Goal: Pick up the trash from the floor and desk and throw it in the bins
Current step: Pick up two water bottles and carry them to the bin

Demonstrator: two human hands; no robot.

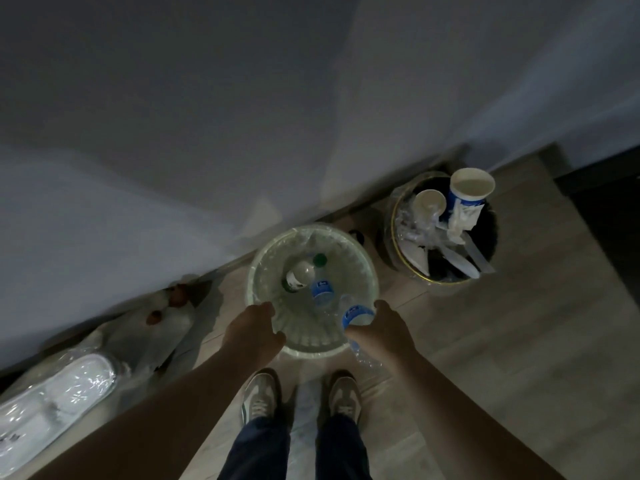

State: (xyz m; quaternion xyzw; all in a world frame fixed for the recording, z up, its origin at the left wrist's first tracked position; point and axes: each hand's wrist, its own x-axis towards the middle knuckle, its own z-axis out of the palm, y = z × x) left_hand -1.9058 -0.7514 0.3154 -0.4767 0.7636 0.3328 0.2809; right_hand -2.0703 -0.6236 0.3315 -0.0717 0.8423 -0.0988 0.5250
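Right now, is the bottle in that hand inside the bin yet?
Not yet. The right hand grips the blue-label bottle over the near rim of the pale bin; two bottles lie inside.

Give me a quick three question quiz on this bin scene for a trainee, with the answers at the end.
1. True or false: the right hand holds a blue-labelled bottle.
2. Which bin holds the large paper cup? A: the pale bin. B: the dark bin.
3. What colour is the cap on a bottle lying inside the pale bin?
Key: 1 true; 2 B; 3 green.
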